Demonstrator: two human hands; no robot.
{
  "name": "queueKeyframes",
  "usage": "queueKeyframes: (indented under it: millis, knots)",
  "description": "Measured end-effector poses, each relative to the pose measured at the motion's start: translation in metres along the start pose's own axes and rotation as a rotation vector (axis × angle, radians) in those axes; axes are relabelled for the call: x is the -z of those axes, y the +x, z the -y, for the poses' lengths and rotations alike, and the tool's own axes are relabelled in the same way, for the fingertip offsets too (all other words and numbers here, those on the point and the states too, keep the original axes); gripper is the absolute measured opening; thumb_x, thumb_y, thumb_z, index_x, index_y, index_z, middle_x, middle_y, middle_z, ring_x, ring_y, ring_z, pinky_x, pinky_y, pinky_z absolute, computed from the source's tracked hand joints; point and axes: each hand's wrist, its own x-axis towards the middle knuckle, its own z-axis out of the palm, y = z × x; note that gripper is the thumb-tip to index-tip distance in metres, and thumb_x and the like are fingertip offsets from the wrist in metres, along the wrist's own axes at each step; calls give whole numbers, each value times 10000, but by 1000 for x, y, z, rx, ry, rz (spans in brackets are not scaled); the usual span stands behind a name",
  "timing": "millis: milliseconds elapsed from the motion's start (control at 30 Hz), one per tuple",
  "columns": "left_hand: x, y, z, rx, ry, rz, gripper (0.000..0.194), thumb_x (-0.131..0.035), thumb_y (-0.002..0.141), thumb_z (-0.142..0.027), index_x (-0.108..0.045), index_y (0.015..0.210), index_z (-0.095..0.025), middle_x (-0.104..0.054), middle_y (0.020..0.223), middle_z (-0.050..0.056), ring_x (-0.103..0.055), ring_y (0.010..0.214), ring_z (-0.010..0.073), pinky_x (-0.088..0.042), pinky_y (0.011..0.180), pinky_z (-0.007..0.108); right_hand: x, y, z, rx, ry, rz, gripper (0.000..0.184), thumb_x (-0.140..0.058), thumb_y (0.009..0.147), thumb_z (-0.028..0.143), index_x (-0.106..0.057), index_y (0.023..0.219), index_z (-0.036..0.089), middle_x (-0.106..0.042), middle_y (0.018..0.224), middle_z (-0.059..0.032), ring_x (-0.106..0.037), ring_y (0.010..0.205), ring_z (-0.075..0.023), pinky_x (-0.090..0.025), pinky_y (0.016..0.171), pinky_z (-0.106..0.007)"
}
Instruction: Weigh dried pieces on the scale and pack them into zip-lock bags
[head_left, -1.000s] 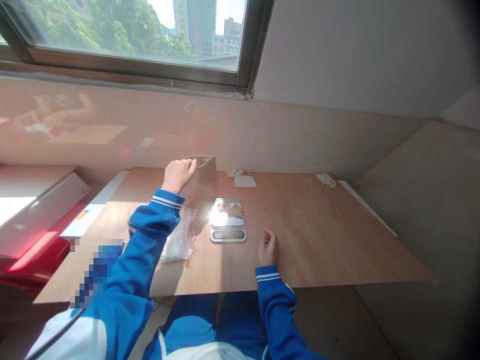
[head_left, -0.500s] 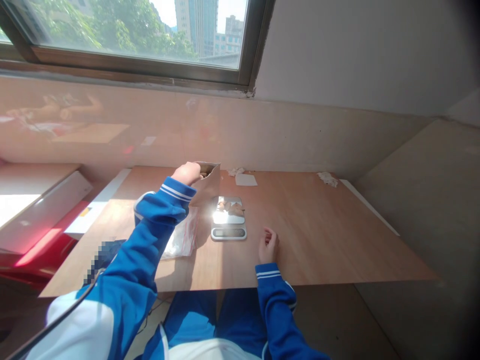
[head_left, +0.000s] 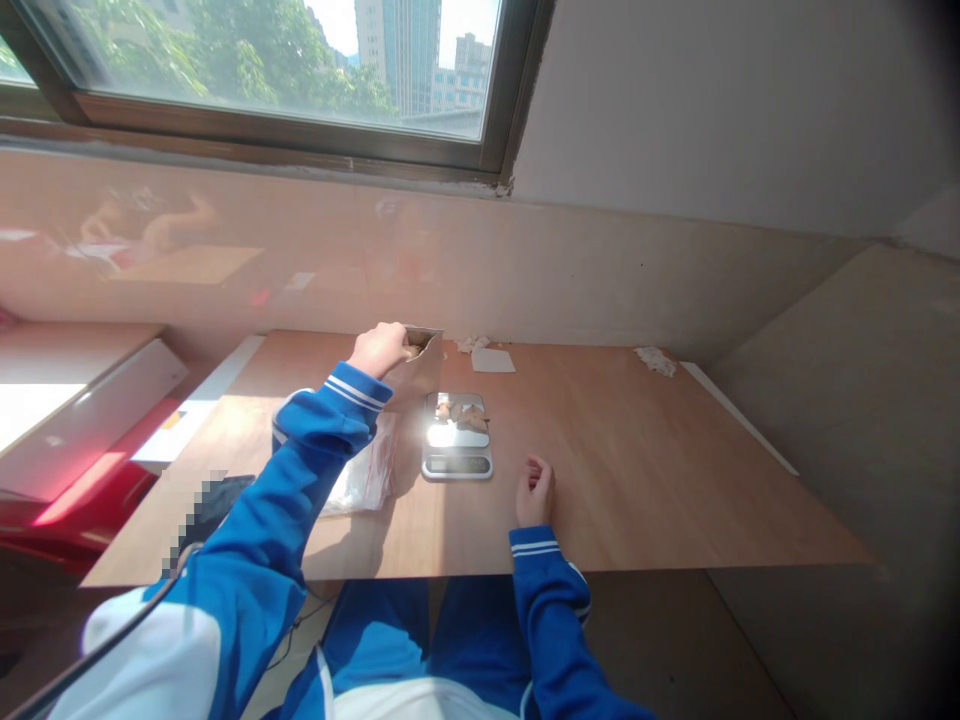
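Observation:
My left hand (head_left: 381, 349) is at the mouth of an open brown paper bag or box (head_left: 424, 372), its fingers bent over the opening. Brownish pieces show by the fingertips, but what they grip is hidden. Just right of the bag lies a small digital scale (head_left: 457, 466), with several thin brown dried-looking pieces (head_left: 471, 418) on its shiny plate. My right hand (head_left: 536, 478) rests on the table to the right of the scale, its fingers curled in with nothing in them. Under my left forearm is a stack of clear plastic zip bags (head_left: 369, 472).
A white card (head_left: 493, 361) and crumpled tissue (head_left: 472, 344) lie at the back of the wooden table (head_left: 637, 460). Another crumpled tissue (head_left: 655, 360) is at the back right. A dark, partly blurred object (head_left: 221, 505) lies at the left. The wall with a window stands behind.
My left hand has lifted slightly at the bag's mouth, and more of the brownish pieces shows by its fingertips. My right hand and the scale stay as they were.

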Motion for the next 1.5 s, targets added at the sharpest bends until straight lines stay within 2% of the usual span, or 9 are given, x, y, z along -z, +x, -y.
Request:
queueKeyframes:
  millis: [167,367,467,600,733,900,1167,1300,1500]
  knots:
    - [6,-10,6,-26,-74,-136,184,-552,818,-248,-684,940,-205,-700,968,84,-647,930,247,-503,809,331,0,1,-3,4,9,10,331,-474,820,382,-571,1048,163,-612,1016,-138,-571,798,-208,-491,695,-342]
    - [14,-18,7,-173,-306,-584,223,-431,925,-239,-620,1023,-170,-633,1063,105,-610,987,216,-488,879,335,-2,1,-8,4,6,3,328,-458,803,352,-561,1053,165,-615,1022,-130,-562,771,-192,-497,700,-342]
    - [0,-22,4,-270,-525,-675,219,-473,922,-312,-619,999,-168,-597,1126,96,-597,1016,188,-495,897,315,-2,1,-8,-2,3,-4,340,-456,808,357,-563,1065,162,-619,1024,-133,-567,772,-192,-499,692,-340]
    - [-59,-37,-3,-298,-764,-347,274,-562,867,-425,-663,896,-171,-654,1005,70,-634,912,174,-509,834,294,-1,0,-5,-2,10,-12,335,-462,814,368,-561,1060,163,-621,1032,-137,-572,768,-193,-500,678,-338]
    - [-137,-58,-9,-122,-908,47,299,-627,807,-453,-701,839,-166,-721,913,76,-668,887,217,-501,812,318,0,0,-3,2,18,3,328,-455,830,389,-556,1052,169,-614,1028,-136,-577,775,-190,-494,674,-325]
    - [-187,-65,-13,0,-906,66,255,-629,799,-396,-697,887,-167,-728,939,75,-664,935,234,-486,863,350,0,-1,-2,16,10,5,339,-459,834,412,-558,1047,168,-613,1037,-139,-577,777,-188,-487,664,-318]
    - [-187,-59,-14,-27,-627,-219,154,-548,840,-266,-640,944,-199,-645,1006,96,-570,998,264,-452,921,426,0,-1,1,19,5,-2,307,-456,824,354,-559,1048,171,-619,1029,-133,-559,731,-178,-487,653,-320]
    - [-171,-80,-11,-28,-641,-311,160,-469,856,-219,-604,941,-215,-614,1003,96,-552,994,262,-465,910,423,0,-2,1,25,1,-1,307,-452,827,344,-559,1056,171,-617,1024,-135,-560,732,-179,-488,651,-319]
    - [-157,-124,19,188,-536,-493,157,-424,869,-282,-560,942,-258,-579,1016,103,-548,982,309,-435,945,513,0,-2,-2,37,-18,12,290,-450,827,348,-565,1030,176,-614,1021,-128,-564,731,-174,-494,656,-318]
